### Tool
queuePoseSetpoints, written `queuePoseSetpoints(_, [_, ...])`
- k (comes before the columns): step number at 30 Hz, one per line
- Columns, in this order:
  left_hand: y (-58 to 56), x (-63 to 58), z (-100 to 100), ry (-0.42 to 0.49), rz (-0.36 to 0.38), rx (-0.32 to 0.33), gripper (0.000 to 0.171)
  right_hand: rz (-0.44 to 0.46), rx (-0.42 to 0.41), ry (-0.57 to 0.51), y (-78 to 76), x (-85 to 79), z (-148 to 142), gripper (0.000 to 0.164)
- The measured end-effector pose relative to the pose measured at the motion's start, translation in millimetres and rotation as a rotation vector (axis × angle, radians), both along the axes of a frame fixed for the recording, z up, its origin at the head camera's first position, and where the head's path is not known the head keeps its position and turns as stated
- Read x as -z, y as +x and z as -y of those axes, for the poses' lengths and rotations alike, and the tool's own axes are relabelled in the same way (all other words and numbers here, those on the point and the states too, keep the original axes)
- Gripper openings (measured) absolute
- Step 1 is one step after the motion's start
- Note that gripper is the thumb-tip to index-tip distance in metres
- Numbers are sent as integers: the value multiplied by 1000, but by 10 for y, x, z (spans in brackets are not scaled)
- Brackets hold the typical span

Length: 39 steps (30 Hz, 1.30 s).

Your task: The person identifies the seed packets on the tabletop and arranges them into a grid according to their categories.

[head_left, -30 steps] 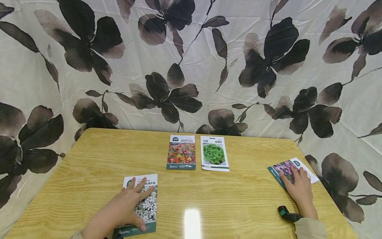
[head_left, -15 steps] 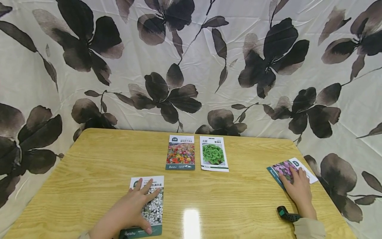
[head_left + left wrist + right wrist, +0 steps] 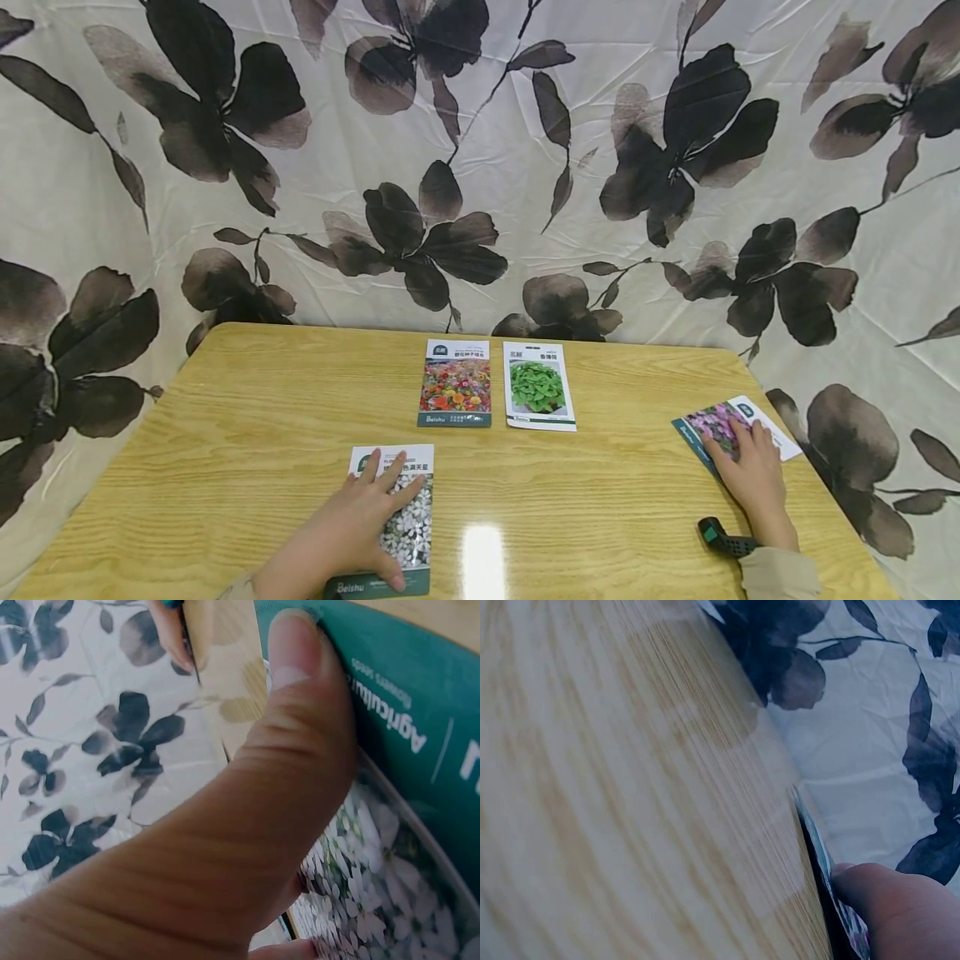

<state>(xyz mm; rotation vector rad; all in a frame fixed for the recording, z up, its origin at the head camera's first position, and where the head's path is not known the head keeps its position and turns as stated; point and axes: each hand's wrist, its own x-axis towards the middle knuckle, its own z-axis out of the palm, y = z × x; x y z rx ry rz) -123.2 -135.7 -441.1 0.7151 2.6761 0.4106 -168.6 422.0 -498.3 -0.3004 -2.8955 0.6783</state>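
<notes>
Spread over a seed packet with white flowers point(image 3: 414, 529), my left hand point(image 3: 351, 527) rests fingers and thumb on its front. In the left wrist view, the thumb point(image 3: 289, 727) lies across the packet's green band, and part of the flower picture shows beneath it. At the table's right side, my right hand point(image 3: 753, 473) lies on a tilted seed packet with pink-purple flowers point(image 3: 712, 423), covering part of it. The right wrist view shows the thumb point(image 3: 889, 900) at that packet's edge, close over the wood.
Two more packets lie side by side at the back: one with mixed colourful flowers point(image 3: 455, 385) and one with green leaves point(image 3: 537, 387). All are on a wooden table point(image 3: 225, 417). A floral cloth point(image 3: 540, 167) hangs behind it.
My left hand has slid the white-flower packet to the right along the table. The right hand and the other packets have stayed in place.
</notes>
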Motion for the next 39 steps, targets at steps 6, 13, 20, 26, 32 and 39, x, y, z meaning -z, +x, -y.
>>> queuePoseSetpoints(6, [-9,-16,-68,2,15,2,118,-16,-6,5,3,-12,-8,78])
queuePoseSetpoints(13, [-1,-19,-117,1,21,17,118,-6,0,4,-2,-29,-1,78])
queuePoseSetpoints(20, [16,13,-169,11,-39,79,119,3,4,1,-1,-44,9,78])
queuePoseSetpoints(26, [41,71,-214,-23,-134,146,117,17,6,-1,5,-50,18,79])
queuePoseSetpoints(32, [62,116,-236,-36,-132,140,115,-1,-7,2,-1,-24,3,78])
queuePoseSetpoints(39, [47,214,-204,51,-53,143,110,-9,-12,3,-6,-3,-17,79])
